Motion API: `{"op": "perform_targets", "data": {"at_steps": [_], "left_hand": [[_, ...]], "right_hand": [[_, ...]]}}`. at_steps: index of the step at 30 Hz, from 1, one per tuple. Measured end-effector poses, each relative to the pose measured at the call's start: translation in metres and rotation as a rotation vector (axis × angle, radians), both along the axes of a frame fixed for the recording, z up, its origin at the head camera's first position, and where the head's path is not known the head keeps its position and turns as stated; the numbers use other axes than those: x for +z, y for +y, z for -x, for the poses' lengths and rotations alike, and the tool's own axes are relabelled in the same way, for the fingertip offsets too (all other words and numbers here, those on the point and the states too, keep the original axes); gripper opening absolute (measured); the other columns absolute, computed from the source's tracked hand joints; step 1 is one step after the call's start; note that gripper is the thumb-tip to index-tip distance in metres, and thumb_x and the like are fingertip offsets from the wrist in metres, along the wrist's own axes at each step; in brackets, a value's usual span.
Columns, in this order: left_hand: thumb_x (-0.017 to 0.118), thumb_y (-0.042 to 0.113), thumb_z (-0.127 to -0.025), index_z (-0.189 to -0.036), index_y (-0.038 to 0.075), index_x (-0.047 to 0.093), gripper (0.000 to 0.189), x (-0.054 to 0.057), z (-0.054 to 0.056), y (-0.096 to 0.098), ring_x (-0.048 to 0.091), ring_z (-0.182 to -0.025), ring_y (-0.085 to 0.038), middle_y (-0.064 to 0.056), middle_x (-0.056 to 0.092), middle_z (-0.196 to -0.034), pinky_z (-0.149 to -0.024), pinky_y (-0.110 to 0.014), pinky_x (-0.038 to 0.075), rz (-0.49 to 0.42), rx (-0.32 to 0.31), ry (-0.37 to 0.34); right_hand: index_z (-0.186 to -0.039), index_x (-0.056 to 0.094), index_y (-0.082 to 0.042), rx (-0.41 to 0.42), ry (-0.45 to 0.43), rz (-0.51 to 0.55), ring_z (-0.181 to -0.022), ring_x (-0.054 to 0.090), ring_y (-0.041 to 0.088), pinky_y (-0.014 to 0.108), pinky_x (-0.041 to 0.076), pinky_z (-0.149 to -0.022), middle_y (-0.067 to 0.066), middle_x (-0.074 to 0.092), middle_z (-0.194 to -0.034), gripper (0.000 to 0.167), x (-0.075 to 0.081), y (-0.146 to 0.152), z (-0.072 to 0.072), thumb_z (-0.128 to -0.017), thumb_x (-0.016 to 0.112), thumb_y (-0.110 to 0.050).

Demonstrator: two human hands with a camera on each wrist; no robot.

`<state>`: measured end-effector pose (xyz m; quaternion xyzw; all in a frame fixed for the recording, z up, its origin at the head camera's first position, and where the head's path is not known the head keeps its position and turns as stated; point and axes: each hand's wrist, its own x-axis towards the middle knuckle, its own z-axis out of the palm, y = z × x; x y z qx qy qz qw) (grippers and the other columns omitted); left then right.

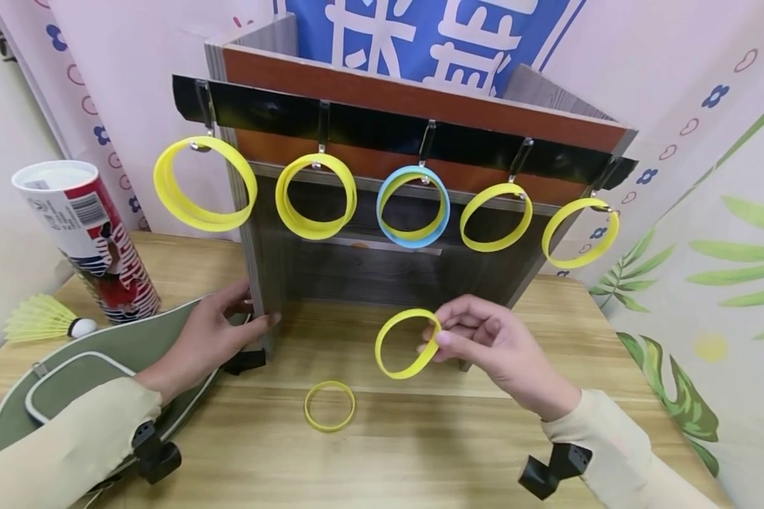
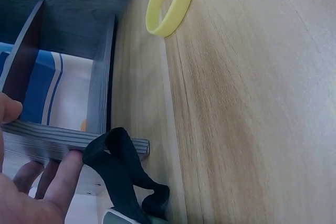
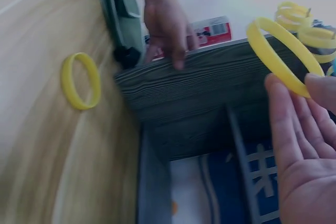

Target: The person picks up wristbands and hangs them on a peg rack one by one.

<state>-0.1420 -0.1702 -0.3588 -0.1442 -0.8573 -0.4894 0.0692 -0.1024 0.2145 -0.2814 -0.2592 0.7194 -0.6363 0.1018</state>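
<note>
A yellow wristband (image 1: pixel 409 344) is pinched between the thumb and fingers of my right hand (image 1: pixel 493 350), in front of the wooden shelf (image 1: pixel 382 272). My left hand (image 1: pixel 213 339) grips the shelf's left side panel (image 2: pixel 52 136), thumb on the inner face and fingers on the outer one. A second yellow wristband (image 1: pixel 330 406) lies on the table between the hands. Above, bands hang from hooks on a black strip (image 1: pixel 261 109) along the shelf's top: yellow ones (image 1: pixel 205 184) and, on the middle hook, a blue band (image 1: pixel 445 212) together with yellow.
A green racket bag (image 1: pixel 76 382) with a black strap (image 2: pixel 118 169) lies under my left forearm. Behind it stand a red and white can (image 1: pixel 92 240) and a yellow shuttlecock (image 1: pixel 44 318). Patterned curtains (image 1: pixel 726 233) flank the wooden table (image 1: pixel 547 424).
</note>
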Motion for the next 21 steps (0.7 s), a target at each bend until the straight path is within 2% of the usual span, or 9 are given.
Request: {"op": "perform_targets", "data": {"at_steps": [4,9,12,14,16,19,21], "left_hand": [[0.073,0.016,-0.097,-0.151,0.013,0.055,0.057,-0.001,0.001,0.000,0.066,-0.114,-0.024,-0.018,0.068,-0.139,-0.082,-0.015,0.054,0.004,0.009,0.018],[0.074,0.015,-0.097,-0.149,0.013,0.058,0.055,-0.002,0.002,0.001,0.066,-0.110,-0.009,-0.017,0.069,-0.138,-0.087,-0.015,0.053,0.011,0.006,0.040],[0.074,0.015,-0.097,-0.149,0.012,0.057,0.055,-0.003,0.003,0.001,0.066,-0.112,-0.013,-0.018,0.069,-0.138,-0.088,-0.015,0.053,0.018,0.003,0.042],[0.074,0.015,-0.097,-0.149,0.012,0.057,0.055,-0.003,0.003,0.001,0.067,-0.114,-0.021,-0.018,0.069,-0.138,-0.087,-0.014,0.053,0.021,0.003,0.039],[0.074,0.014,-0.097,-0.149,0.011,0.057,0.056,-0.003,0.003,0.001,0.067,-0.114,-0.023,-0.019,0.069,-0.138,-0.085,-0.014,0.053,0.019,0.002,0.035],[0.074,0.013,-0.096,-0.150,0.011,0.056,0.057,-0.003,0.002,0.000,0.067,-0.110,-0.011,-0.019,0.069,-0.137,-0.083,-0.015,0.055,0.007,0.000,0.031],[0.074,0.012,-0.096,-0.151,0.011,0.056,0.057,-0.003,0.002,0.000,0.064,-0.106,0.000,-0.020,0.069,-0.137,-0.081,-0.016,0.055,-0.002,0.000,0.028]], "right_hand": [[-0.111,0.065,-0.008,-0.058,0.069,0.088,-0.098,0.078,0.016,0.034,0.064,-0.083,0.001,0.077,-0.105,0.017,0.014,0.002,-0.005,-0.102,0.059,0.005],[-0.111,0.065,-0.004,-0.128,0.151,0.229,-0.101,0.077,0.018,0.032,0.064,-0.083,0.005,0.076,-0.106,0.022,0.028,0.004,-0.009,-0.101,0.054,0.012],[-0.113,0.064,-0.002,-0.150,0.189,0.314,-0.102,0.077,0.020,0.030,0.063,-0.085,0.008,0.076,-0.108,0.023,0.036,0.003,-0.012,-0.101,0.052,0.014],[-0.114,0.064,-0.003,-0.189,0.209,0.336,-0.102,0.076,0.019,0.030,0.063,-0.086,0.008,0.076,-0.108,0.024,0.041,0.002,-0.014,-0.102,0.051,0.013],[-0.113,0.065,-0.004,-0.241,0.225,0.351,-0.101,0.077,0.020,0.029,0.063,-0.087,0.007,0.076,-0.108,0.024,0.046,-0.001,-0.016,-0.102,0.051,0.012],[-0.111,0.065,-0.006,-0.320,0.249,0.373,-0.099,0.077,0.017,0.028,0.063,-0.087,0.005,0.076,-0.106,0.023,0.052,-0.003,-0.017,-0.102,0.051,0.011],[-0.111,0.065,-0.002,-0.317,0.260,0.446,-0.099,0.077,0.017,0.029,0.062,-0.089,0.008,0.076,-0.106,0.022,0.056,-0.003,-0.016,-0.102,0.051,0.012]]}}
